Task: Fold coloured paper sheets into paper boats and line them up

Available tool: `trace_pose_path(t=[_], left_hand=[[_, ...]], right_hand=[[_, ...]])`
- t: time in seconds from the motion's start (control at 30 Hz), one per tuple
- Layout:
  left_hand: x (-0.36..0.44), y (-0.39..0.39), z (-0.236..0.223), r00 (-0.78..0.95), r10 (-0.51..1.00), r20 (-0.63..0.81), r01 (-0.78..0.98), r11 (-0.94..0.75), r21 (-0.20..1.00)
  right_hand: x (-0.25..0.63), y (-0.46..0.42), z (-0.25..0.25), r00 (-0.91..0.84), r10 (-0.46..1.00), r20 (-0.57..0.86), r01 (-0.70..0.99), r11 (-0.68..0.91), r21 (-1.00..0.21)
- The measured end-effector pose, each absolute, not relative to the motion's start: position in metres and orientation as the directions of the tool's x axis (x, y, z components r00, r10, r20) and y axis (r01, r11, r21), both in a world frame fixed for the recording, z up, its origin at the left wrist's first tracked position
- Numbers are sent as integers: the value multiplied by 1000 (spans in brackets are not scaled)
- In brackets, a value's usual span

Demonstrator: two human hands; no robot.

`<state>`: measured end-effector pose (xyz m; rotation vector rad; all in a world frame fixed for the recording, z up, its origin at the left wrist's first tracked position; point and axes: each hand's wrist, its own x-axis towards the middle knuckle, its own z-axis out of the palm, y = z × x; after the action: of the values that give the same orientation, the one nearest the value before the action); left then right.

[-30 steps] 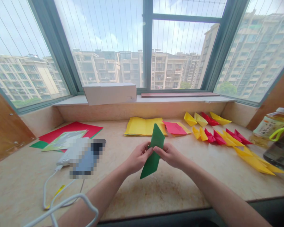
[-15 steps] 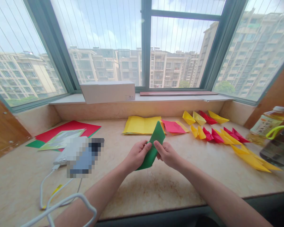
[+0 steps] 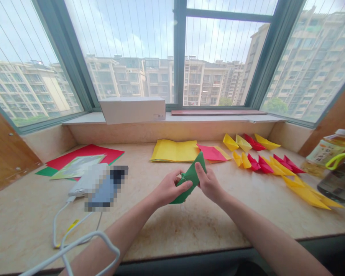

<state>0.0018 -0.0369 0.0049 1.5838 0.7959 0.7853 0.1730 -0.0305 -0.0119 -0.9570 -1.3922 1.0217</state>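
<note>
A folded piece of green paper (image 3: 193,177) is held tilted above the counter, between both hands. My left hand (image 3: 172,188) grips its lower left part, with the thumb lying across the front face. Higher up, my right hand (image 3: 209,182) pinches the right edge, thumb pressed near the top corner. The fingers behind the paper are partly hidden. Just beyond the hands lie a stack of yellow paper (image 3: 174,150) and a pinkish-red sheet (image 3: 211,152) resting on an orange-yellow one.
Folded yellow and red paper boats (image 3: 258,164) stand at the right, near a bottle (image 3: 327,149) and a dark container (image 3: 339,180). To the left are red sheets (image 3: 80,155), a white power bank (image 3: 87,180), a blurred phone (image 3: 103,191) and a white cable (image 3: 103,239). A white box (image 3: 132,110) sits on the sill.
My right hand has shifted up toward the paper's top corner. My left thumb now lies flatter across the green paper, which leans further to the right.
</note>
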Motion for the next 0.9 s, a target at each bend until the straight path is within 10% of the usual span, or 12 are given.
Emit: trace_pose_path(t=[0.43,0.9], left_hand=[[-2,-41,19,663,749,-5,145,-122,982],[-2,-48,21,696,716,59,-21,-62,998]], right_hand=[[182,-32,-10,-73,897,436,164,442,-882],[178,-27,-8,-184,949,256,-232,211,-950]])
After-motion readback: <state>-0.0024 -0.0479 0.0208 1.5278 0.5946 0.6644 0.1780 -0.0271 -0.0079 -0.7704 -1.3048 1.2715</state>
